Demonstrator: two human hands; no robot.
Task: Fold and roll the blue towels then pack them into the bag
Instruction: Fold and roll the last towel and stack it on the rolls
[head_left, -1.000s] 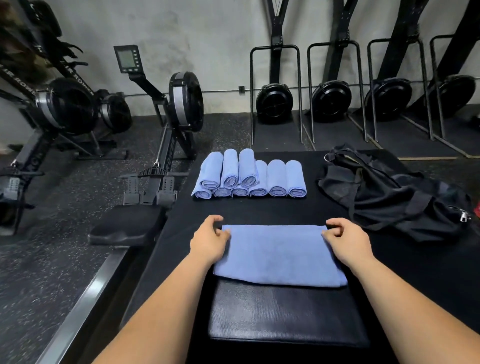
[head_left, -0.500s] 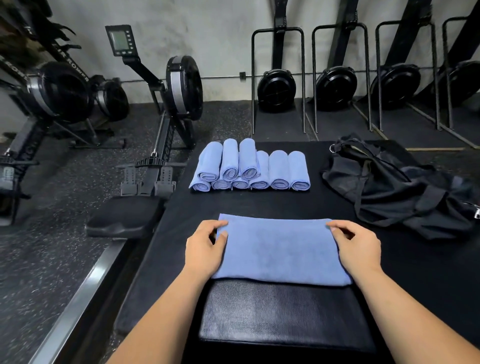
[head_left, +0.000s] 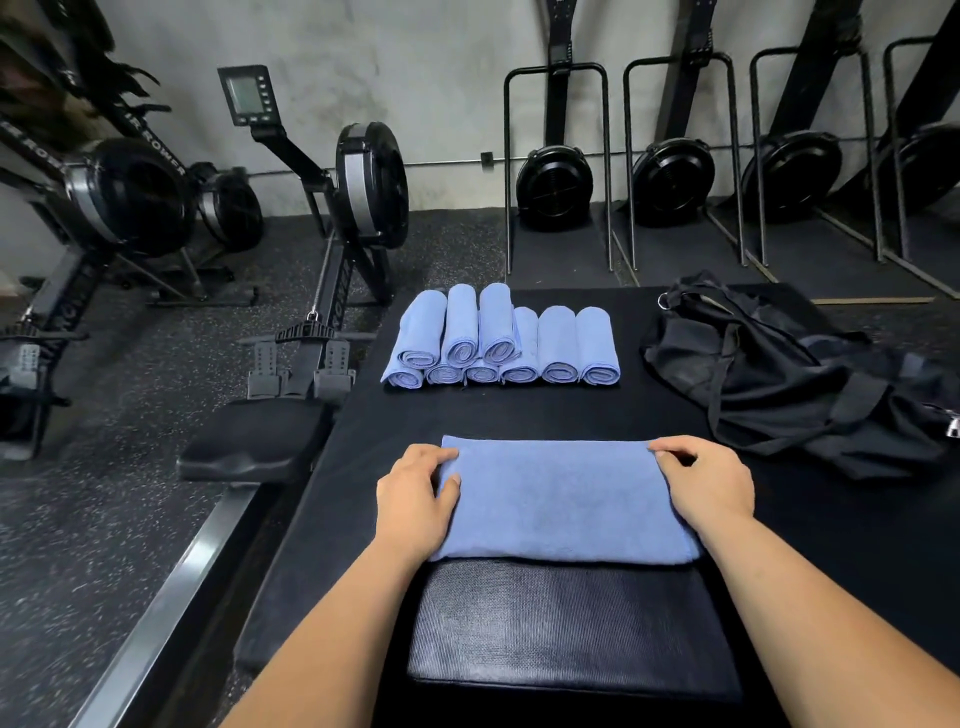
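One rowing machine (head_left: 363, 197) stands at left on a speckled rubber floor (head_left: 104, 519). Its frame is hard and black, and its moulded seat pad (head_left: 254, 441) sits just beside the left edge of the black mat (head_left: 519, 410). Mat surface: matte, flat. On its far part are nine rolled towels (head_left: 501, 343) of blue terry, tight cylinders with spiral ends facing the camera, six in a row and three stacked on the left ones. Nearer lies the folded towel (head_left: 561, 504), same blue nap, a flat rectangle whose near edge overlaps a black pad (head_left: 571, 629) with woven grain (slight sheen). The bag (head_left: 789, 384) at right is black fabric, slumped and creased, straps loose, well apart from the rolls. Bare mat shows between the rolls and the folded towel, and between that towel and the bag; the mat's left margin is narrow. Left hand (head_left: 415, 499) is at the towel's left edge, fingers curled round the far-left corner, thumb flat on top. Right hand (head_left: 706, 483) is at the far-right corner, fingers bent down onto the cloth and gripping its edge.
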